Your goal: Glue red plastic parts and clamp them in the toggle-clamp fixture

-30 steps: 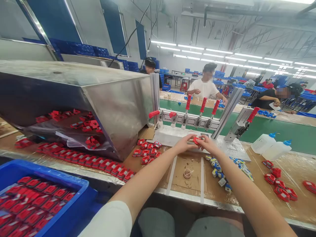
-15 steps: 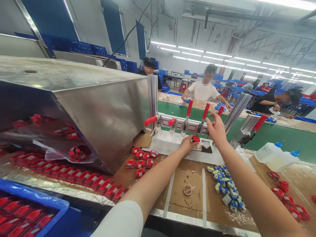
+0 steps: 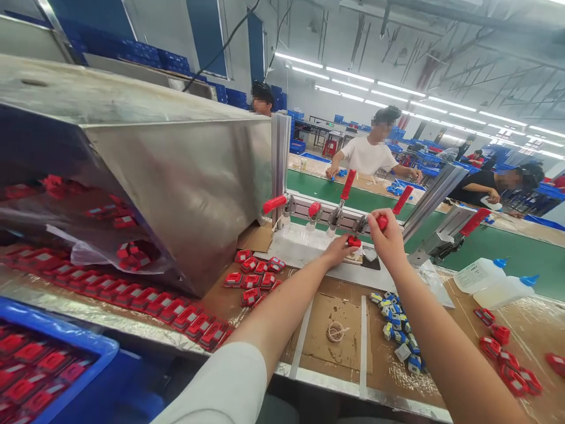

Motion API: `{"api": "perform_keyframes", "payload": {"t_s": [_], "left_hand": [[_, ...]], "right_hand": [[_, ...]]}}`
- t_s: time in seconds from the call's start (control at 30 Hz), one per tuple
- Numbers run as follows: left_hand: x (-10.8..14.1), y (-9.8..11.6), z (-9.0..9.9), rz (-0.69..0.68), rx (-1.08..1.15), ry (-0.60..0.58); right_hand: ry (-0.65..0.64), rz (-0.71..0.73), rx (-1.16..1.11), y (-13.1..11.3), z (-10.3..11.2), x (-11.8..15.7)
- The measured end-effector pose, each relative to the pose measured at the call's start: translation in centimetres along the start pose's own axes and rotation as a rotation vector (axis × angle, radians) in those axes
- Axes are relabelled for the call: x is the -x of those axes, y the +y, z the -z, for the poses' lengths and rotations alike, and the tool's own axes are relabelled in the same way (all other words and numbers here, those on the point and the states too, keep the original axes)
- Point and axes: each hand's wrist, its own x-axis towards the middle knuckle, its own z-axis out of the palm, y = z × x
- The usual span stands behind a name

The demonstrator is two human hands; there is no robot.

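Observation:
My left hand (image 3: 339, 249) has its fingers on a small red part (image 3: 354, 241) on the white base of the clamp fixture (image 3: 304, 242). My right hand (image 3: 388, 232) is wrapped round the red handle (image 3: 382, 221) of a toggle clamp just behind that part, and the handle is pulled down toward me. Other clamps with red handles (image 3: 348, 184) stand along the metal rail. Red parts (image 3: 251, 281) lie left of the fixture. Blue, white and yellow pieces (image 3: 399, 327) are heaped beside my right forearm.
A large metal housing (image 3: 189, 176) fills the left, with a row of red parts before it. A blue crate (image 3: 99, 359) is at lower left. Two bottles (image 3: 479, 275) stand right. Beyond the green belt (image 3: 498, 253), people sit at work.
My right hand has closed on the clamp handle, which has swung from upright down toward me. My left hand stays at the red part. The view has shifted slightly.

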Motion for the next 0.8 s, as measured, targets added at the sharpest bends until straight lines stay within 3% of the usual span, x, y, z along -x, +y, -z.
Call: {"api": "perform_keyframes", "payload": {"t_s": [0.17,0.5,0.67,0.8], "left_hand": [[-0.1,-0.2,0.1,-0.030,-0.015,-0.026],[-0.1,0.2,0.6,-0.025,-0.074,-0.044],[0.0,0.3,0.6,-0.015,-0.097,-0.050],[0.0,0.5,0.7,0.009,-0.127,-0.058]], "right_hand": [[-0.069,0.182,-0.061,1.0,-0.6,3.3],[-0.085,0.267,-0.039,2.1,-0.7,4.1],[-0.162,0.198,-0.145,2.1,0.0,4.9],[-0.084,-0.019,-0.201,1.1,0.2,3.7]]}}
